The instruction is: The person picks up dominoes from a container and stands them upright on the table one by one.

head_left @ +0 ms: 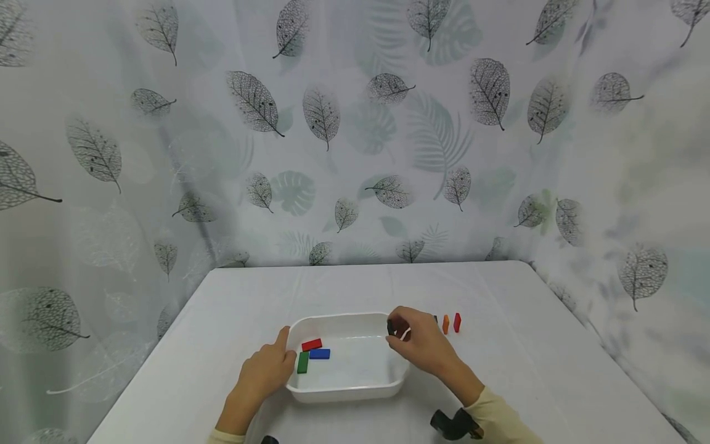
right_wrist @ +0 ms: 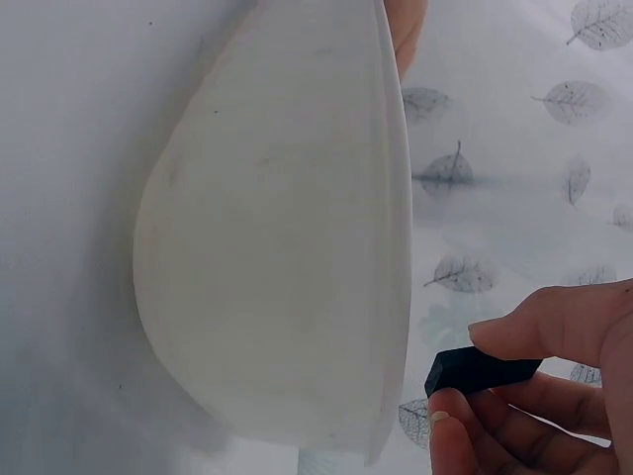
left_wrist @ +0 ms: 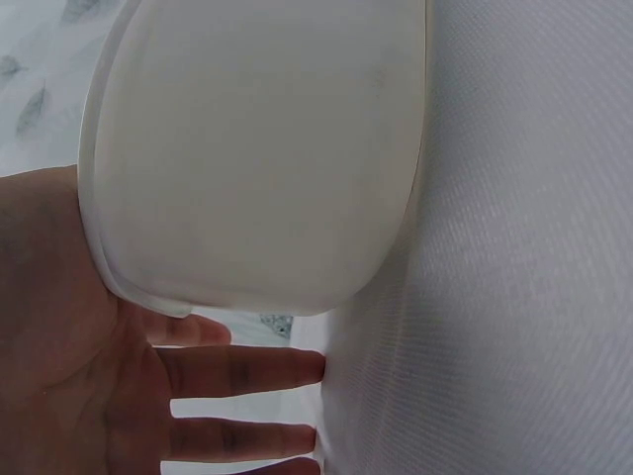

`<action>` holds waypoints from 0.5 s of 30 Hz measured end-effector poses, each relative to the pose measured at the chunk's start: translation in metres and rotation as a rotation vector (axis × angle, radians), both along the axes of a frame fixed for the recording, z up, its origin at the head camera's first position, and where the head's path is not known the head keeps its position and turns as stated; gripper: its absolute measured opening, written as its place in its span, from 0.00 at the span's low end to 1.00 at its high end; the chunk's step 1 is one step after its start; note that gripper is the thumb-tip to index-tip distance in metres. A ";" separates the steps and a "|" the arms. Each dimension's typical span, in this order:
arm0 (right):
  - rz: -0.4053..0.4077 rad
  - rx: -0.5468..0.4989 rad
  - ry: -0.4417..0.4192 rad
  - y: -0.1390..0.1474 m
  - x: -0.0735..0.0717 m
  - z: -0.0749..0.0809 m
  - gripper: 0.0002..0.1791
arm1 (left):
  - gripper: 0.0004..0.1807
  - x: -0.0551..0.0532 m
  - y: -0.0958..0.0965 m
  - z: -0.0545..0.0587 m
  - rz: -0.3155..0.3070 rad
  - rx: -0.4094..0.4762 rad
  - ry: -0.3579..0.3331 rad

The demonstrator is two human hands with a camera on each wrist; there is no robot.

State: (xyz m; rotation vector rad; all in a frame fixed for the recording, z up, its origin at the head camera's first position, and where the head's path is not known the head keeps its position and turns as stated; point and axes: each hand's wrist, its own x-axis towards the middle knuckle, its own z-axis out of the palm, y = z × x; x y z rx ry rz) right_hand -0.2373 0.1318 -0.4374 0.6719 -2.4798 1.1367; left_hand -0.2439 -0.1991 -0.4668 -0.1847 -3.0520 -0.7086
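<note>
A white rectangular tray (head_left: 344, 394) stands on the table with a red block (head_left: 312, 345), a blue block (head_left: 319, 354) and a green block (head_left: 302, 362) grouped at its left end. Against the tray's left rim rests my left hand (head_left: 267, 369); in the left wrist view its fingers extend straight along the outside. My right hand (head_left: 421, 340) pinches a black block (right_wrist: 480, 371) between thumb and fingers. In the head view, that hand and block overlap the tray's right end; the right wrist view shows the block beyond the rim level.
Right of the tray, an orange block (head_left: 445, 324) and a red block (head_left: 457, 322) stand on the white table (head_left: 554, 370), beside a dark block partly hidden behind my right hand. Leaf-patterned curtains (head_left: 355, 154) enclose the back and sides.
</note>
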 end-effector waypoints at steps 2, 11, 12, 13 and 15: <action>-0.010 -0.007 -0.008 0.002 0.000 0.000 0.15 | 0.33 0.000 0.000 0.000 0.001 0.001 -0.001; -0.085 -0.027 -0.020 0.014 -0.001 0.001 0.14 | 0.33 -0.001 0.000 0.000 0.002 0.001 -0.005; -0.094 -0.030 -0.018 0.015 0.000 0.002 0.15 | 0.33 -0.001 0.000 0.000 0.001 0.001 -0.006; -0.106 -0.031 -0.018 0.017 0.000 0.002 0.15 | 0.33 -0.001 0.000 0.000 0.003 0.001 -0.007; -0.122 -0.032 -0.013 0.020 0.001 0.004 0.15 | 0.33 0.000 0.001 0.002 0.005 0.002 -0.007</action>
